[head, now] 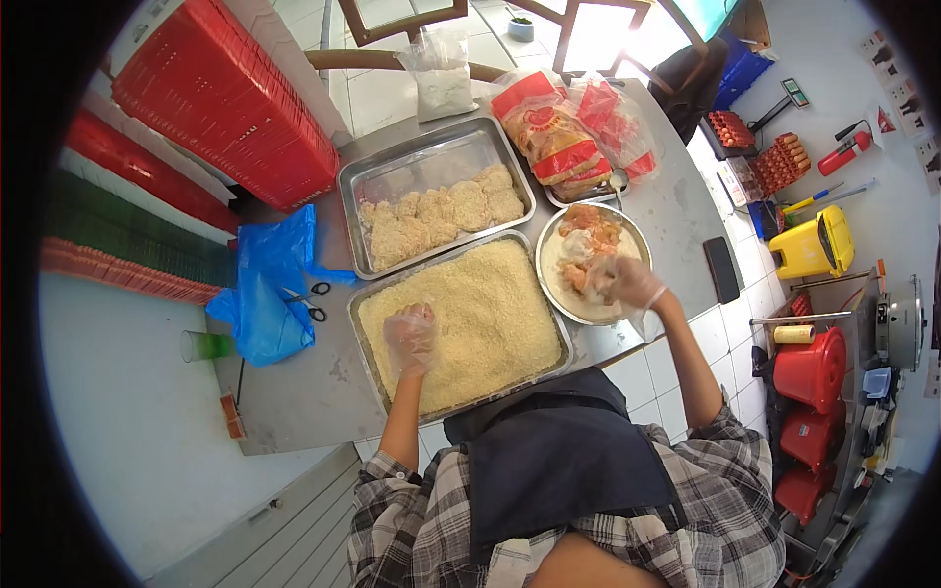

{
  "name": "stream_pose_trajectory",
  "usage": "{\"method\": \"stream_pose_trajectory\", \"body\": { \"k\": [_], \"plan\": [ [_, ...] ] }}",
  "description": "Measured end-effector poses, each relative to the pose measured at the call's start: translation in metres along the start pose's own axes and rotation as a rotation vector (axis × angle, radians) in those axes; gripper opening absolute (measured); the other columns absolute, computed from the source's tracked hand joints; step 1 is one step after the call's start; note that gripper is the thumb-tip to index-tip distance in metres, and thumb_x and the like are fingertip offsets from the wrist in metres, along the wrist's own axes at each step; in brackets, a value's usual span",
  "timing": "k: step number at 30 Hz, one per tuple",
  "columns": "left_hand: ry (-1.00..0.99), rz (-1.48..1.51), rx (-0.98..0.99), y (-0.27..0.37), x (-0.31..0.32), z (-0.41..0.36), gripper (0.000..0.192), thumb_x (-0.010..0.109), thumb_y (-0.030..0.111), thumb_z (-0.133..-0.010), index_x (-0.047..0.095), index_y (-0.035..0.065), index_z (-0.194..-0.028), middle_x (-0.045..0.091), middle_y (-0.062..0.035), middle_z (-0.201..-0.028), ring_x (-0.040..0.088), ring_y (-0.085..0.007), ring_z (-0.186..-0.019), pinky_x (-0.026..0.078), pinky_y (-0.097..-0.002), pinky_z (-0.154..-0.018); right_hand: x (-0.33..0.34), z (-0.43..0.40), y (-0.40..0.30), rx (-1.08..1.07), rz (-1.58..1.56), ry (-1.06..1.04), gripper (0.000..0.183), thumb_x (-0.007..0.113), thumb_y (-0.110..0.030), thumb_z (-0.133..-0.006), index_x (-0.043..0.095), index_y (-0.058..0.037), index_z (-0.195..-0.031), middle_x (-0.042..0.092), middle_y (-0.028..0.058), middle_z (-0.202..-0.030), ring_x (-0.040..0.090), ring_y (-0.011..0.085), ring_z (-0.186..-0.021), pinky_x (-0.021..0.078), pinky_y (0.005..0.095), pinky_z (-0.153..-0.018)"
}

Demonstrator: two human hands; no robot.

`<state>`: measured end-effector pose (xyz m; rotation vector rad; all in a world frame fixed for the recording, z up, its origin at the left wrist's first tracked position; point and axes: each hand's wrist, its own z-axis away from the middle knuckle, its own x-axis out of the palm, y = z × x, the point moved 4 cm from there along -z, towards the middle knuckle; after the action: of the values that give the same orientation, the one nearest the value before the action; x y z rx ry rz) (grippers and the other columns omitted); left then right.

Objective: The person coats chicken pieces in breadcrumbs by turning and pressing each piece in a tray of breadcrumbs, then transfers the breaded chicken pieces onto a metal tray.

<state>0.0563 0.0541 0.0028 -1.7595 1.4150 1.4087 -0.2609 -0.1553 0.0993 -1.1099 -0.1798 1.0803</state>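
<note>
My left hand (pixel 412 336), in a clear plastic glove, rests with curled fingers on pale breadcrumbs (pixel 485 309) that fill a metal tray (pixel 566 351). No held item shows in it. To the right, my gloved right hand (pixel 621 281) reaches into a round metal bowl (pixel 648 242). Its fingers are blurred beside raw meat pieces (pixel 588 224) lying in whitish batter (pixel 588 307); whether they grip a piece is unclear. Behind the crumbs, a deeper metal tray (pixel 349 220) holds several breaded pieces (pixel 467 206) in overlapping rows along its near side.
Bags of breadcrumbs (pixel 548 128) and a bag of white powder (pixel 445 84) stand at the back. A spoon (pixel 619 180) lies by the bowl. Right is a phone (pixel 721 270). Left are a blue plastic bag (pixel 272 294), scissors (pixel 312 301) and stacked red boxes (pixel 228 95).
</note>
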Motion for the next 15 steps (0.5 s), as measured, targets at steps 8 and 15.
{"method": "stream_pose_trajectory", "body": {
  "k": [8,15],
  "plan": [
    [-0.095,-0.16,-0.368,-0.004,-0.022,-0.007,0.025,0.059,0.033,-0.08,0.065,0.0093,-0.079,0.065,-0.0098,-0.077,0.061,-0.0282,-0.071,0.047,-0.0393,-0.069,-0.049,-0.006,0.012,-0.095,0.646,0.558,0.03,0.065,-0.017,-0.072,0.06,-0.0001,-0.096,0.063,0.023,-0.086,0.063,0.0353,-0.082,0.0507,0.0406,-0.073],
    [-0.435,-0.143,-0.592,0.019,-0.054,-0.017,0.047,0.063,0.049,-0.075,0.066,0.0117,-0.103,0.067,-0.0118,-0.098,0.064,-0.0271,-0.092,0.047,-0.0377,-0.078,0.036,-0.036,0.005,-0.274,1.03,0.745,0.02,0.054,-0.013,-0.075,0.06,0.0036,-0.084,0.061,0.0253,-0.078,0.063,0.0335,-0.077,0.0493,0.0421,-0.071]
  ]
}}
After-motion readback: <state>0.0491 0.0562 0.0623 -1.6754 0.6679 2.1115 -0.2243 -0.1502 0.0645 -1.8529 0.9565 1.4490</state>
